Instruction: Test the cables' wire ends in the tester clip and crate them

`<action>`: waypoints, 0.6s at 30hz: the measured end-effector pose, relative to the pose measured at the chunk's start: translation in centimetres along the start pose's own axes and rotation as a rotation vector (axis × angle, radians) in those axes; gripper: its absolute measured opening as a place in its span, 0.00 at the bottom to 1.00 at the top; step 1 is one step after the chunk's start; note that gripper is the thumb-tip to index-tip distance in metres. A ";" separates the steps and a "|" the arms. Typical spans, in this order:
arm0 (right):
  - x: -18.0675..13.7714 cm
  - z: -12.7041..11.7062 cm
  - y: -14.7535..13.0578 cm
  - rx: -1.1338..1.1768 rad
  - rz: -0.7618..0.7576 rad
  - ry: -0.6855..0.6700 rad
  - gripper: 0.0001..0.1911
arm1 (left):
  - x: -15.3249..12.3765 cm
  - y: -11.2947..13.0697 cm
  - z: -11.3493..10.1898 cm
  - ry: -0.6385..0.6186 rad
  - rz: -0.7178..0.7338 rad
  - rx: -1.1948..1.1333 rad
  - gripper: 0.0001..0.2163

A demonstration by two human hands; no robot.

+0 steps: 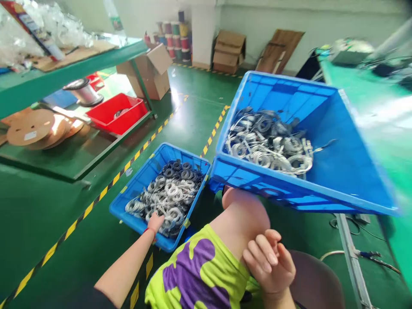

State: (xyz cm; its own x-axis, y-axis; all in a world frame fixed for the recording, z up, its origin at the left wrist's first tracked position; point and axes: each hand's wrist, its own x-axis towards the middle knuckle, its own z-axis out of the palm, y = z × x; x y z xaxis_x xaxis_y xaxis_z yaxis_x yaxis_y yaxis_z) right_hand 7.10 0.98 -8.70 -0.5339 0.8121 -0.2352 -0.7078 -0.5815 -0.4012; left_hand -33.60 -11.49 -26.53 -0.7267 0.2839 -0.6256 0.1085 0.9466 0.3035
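Left hand [155, 222] down among wire coils [172, 191] in a small blue bin [141, 175].
Nearest, right hand [270, 262] resting by the bare knee [241, 214], fingers loosely curled, empty. Farther left, left hand at the bin's near edge on the floor, fingertips buried among the coils, grip impossible to tell. Beyond, right, large blue bin [337, 171] tilted, holding more coils [270, 146].

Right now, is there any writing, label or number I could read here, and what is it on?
Nothing here can be read.
White label on the cardboard reel: too small to read.
Printed strip on the green shelf: blurred.
Cardboard boxes: no lettering I can make out.
Small blue bin and large blue bin: no lettering I can make out.
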 end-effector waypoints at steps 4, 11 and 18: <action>0.3 -7.4 1.9 0.205 0.125 0.093 0.07 | -2.8 4.2 -4.0 0.134 0.207 -0.070 0.13; 3.8 -9.0 3.3 0.150 0.062 0.086 0.16 | -11.1 20.1 -14.3 0.399 0.847 -0.389 0.17; 5.7 -5.0 3.1 -0.015 -0.032 0.100 0.29 | -25.4 44.7 -13.8 0.133 1.686 0.083 0.12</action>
State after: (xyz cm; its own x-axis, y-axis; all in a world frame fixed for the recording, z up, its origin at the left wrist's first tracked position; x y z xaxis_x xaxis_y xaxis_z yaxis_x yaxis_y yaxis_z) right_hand 4.23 4.03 -15.68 -0.4622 0.8312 -0.3089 -0.7160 -0.5554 -0.4229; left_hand -19.69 21.51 12.88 0.1790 0.9019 0.3931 0.7949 -0.3680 0.4824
